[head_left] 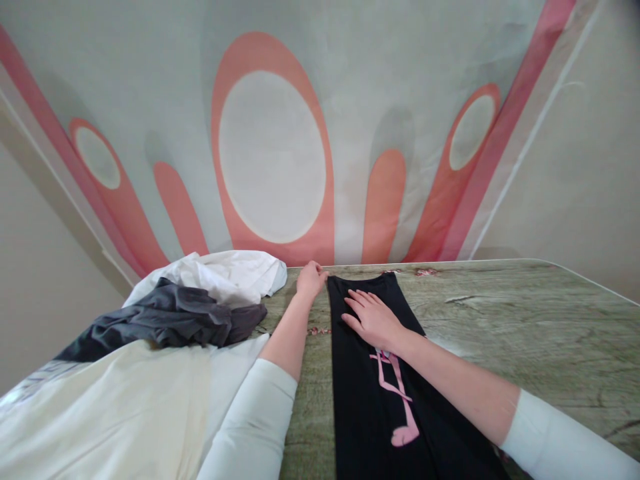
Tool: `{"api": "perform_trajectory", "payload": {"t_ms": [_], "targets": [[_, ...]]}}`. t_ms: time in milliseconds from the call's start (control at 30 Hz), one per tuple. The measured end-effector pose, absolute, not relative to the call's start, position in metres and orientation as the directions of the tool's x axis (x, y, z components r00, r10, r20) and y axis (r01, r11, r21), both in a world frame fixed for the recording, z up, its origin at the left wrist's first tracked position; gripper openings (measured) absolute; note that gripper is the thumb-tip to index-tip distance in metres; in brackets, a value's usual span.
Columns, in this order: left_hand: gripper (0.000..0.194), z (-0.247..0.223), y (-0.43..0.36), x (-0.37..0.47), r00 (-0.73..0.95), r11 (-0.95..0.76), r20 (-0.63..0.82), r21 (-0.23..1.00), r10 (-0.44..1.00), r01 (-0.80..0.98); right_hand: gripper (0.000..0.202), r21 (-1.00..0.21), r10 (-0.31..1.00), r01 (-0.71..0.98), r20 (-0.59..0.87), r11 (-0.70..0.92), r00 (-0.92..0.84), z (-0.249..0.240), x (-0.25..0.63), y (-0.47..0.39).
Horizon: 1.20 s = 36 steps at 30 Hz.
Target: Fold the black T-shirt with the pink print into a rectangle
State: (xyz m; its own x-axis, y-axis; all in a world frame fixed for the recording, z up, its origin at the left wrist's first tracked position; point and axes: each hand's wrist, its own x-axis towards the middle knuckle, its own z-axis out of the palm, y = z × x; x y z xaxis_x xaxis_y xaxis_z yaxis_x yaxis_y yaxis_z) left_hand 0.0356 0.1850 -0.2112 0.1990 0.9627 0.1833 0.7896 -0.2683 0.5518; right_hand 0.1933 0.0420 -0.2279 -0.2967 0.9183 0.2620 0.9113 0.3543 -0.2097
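Note:
A long black garment [357, 400] with a pink cartoon-leg print lies folded in a narrow strip on the wood-patterned table. At its far left corner is my left hand [311, 280], thumb and fingers pinched together on the fabric's edge. My right hand [375, 321] rests flat on the upper part of the garment, fingers stretched out, palm down, covering the top of the pink print. The garment's near end runs out of view below, and my right forearm crosses over its right side.
Left of my arm lie a crumpled dark grey cloth [175, 317], a white cloth [225, 273] behind it and a cream cloth [130, 400] nearer. The wood-patterned table [525, 333] extends right. A wall hanging [350, 87] with pink shapes rises behind the far edge.

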Motion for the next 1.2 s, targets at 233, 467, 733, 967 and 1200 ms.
{"api": "perform_trajectory", "payload": {"t_ms": [233, 467, 733, 967, 1200], "targets": [[0.027, -0.200, 0.175, 0.040, 0.178, 0.022, -0.249, 0.636, 0.952, 0.772, 0.055, -0.230, 0.919, 0.908, 0.271, 0.349, -0.285, -0.227, 0.193, 0.042], [0.017, -0.191, 0.168, 0.042, 0.192, 0.074, -0.332, 0.645, 0.923, 0.760, 0.052, -0.384, 0.928, 0.866, 0.311, 0.320, -0.205, -0.226, 0.196, 0.046], [0.016, -0.187, 0.164, 0.040, 0.204, 0.075, -0.340, 0.655, 0.918, 0.752, 0.058, -0.688, 0.953, 0.687, 0.303, 0.232, -0.018, -0.230, 0.205, 0.055], [0.016, -0.187, 0.164, 0.040, 0.214, 0.044, -0.335, 0.620, 0.917, 0.783, 0.056, -0.682, 0.954, 0.697, 0.300, 0.220, -0.008, -0.234, 0.205, 0.057], [0.024, -0.200, 0.173, 0.039, 0.260, -0.124, -0.140, 0.609, 0.955, 0.783, 0.037, -0.578, 0.900, 0.766, 0.435, 0.282, -0.003, -0.228, 0.209, 0.056]]}}
